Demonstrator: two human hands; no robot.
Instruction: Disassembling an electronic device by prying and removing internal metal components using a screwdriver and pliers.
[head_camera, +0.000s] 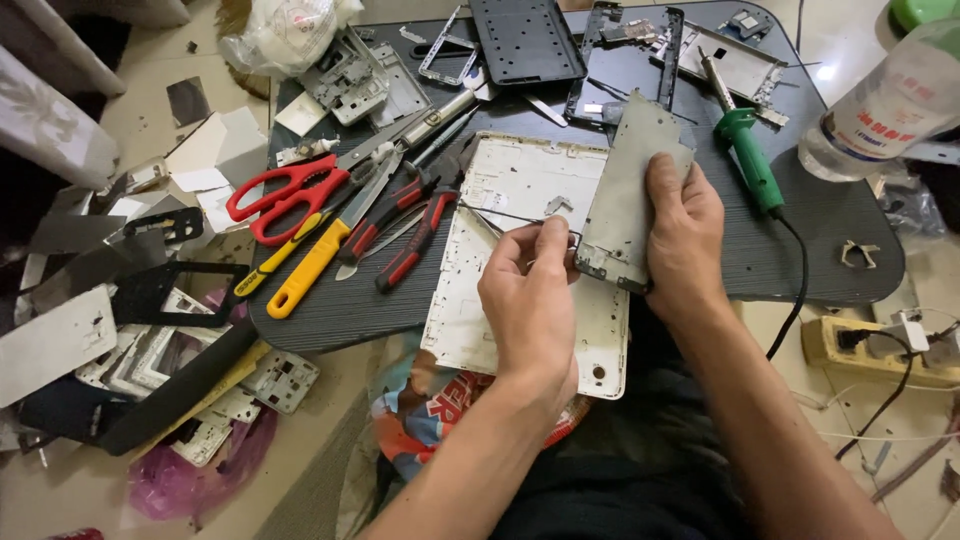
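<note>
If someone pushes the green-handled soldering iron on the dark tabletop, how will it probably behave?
The soldering iron has a round handle, so it would probably roll sideways. Its black cord hangs over the tabletop edge and may drag it. It looks stiff and rather light.

Scissors (283, 197), pliers (412, 222) and a yellow-handled tool (305, 270) are crowding the dark table (330, 310) left of the white back plate (520, 190). A green soldering iron (750, 160) is blocking the right; bare tabletop is lying open beyond it.

The clear bottle (890, 105) is cut off by the right edge. The left hand (530, 300) hides the tweezers' (510, 217) grip end, and it perhaps covers more.
</note>
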